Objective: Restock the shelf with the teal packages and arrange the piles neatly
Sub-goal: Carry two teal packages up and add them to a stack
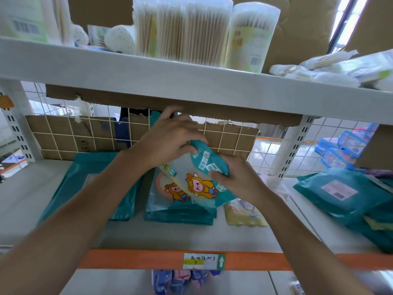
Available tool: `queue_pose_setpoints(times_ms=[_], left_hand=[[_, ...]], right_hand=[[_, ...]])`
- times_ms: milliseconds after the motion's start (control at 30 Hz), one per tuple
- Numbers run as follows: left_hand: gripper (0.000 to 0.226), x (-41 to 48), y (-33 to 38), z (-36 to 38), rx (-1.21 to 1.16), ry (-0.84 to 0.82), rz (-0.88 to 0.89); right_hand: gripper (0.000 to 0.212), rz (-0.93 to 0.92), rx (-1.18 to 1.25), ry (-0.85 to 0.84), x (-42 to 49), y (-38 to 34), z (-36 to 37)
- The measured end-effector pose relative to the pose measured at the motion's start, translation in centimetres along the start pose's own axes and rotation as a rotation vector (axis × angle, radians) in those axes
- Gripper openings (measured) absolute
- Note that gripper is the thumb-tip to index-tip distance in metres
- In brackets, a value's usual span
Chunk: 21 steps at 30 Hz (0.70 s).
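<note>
Head view into middle bay of shelf (191, 235). Held in both hands, just above centre pile (178, 217) and partly covering it: one teal package (200, 184), printed face up — cartoon figure in yellow visible — with far end bent over toward viewer. L hand (170, 141) on that bent far end, fingers (193, 136) curled down round it, thumb just below. R hand (240, 179) at package's right edge, fingers wrapped round edge, thumb pressed on printed face. Both grips closed tight on package. Centre pile: several teal packs stacked flat, front edges not quite flush, top one w/ same cartoon print. Left pile (89, 184): teal packs lying plain side up, beside centre pile w/ narrow gap, partly hidden by L forearm. Right pile (340, 196): teal packs, white barcode sticker on top one, well apart in next bay, lying askew. Yellow pack (244, 213) flat on shelf just right of centre pile, partly under R wrist. At back, wire grid (229, 135) w/ cardboard (63, 137) behind. Along front edge, orange rail (127, 259) w/ price label (204, 261). Above, upper shelf (191, 81) carrying clear swab tubs (204, 30), upright, side by side.
</note>
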<state>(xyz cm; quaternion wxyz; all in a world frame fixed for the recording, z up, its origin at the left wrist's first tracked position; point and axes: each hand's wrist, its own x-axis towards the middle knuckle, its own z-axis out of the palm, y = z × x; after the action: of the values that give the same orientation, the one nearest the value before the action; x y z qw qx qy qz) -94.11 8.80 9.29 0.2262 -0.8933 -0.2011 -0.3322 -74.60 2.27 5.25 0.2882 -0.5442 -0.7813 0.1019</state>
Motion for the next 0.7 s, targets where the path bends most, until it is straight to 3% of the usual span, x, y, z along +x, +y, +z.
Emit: queue_pose_setpoints(times_ms=[133, 167, 233, 300, 400, 467, 567, 700], left_hand=[[0.05, -1.5, 0.8, 1.5, -0.018, 0.152, -0.18], [0.052, -2.3, 1.1, 1.9, -0.065, 0.199, -0.28], [0.056, -4.1, 1.4, 2.8, -0.206, 0.305, -0.537], [0.058, -5.9, 1.8, 3.7, -0.457, 0.388, -0.827], [0.071, -7.2, 2.4, 4.2, -1.051, 0.431, -1.315], [0.06, -7.6, 2.7, 4.1, -1.324, 0.388, -1.517], [0.026, -8.4, 2.8, 4.4, -1.524, 0.245, -1.488], [0.021, -8.7, 2.1, 4.9, -1.454, 0.303, -1.533]], right_hand=[[0.008, 0.12, 0.224, 0.079, -0.3, 0.8, 0.1], [0.004, 0.159, 0.32, 0.1, -0.5, 1.0, -0.2], [0.015, 0.21, 0.529, 0.146, -0.8, 1.0, -0.5], [0.019, 0.251, 0.715, 0.17, -1.0, 1.1, -0.5], [0.016, 0.322, 0.886, 0.154, -1.1, 1.3, 0.2], [0.015, 0.366, 0.946, 0.139, -1.2, 1.7, 1.0], [0.013, 0.377, 0.949, 0.106, -1.5, 2.3, 2.3], [0.011, 0.366, 0.93, 0.159, -1.9, 3.7, 4.1]])
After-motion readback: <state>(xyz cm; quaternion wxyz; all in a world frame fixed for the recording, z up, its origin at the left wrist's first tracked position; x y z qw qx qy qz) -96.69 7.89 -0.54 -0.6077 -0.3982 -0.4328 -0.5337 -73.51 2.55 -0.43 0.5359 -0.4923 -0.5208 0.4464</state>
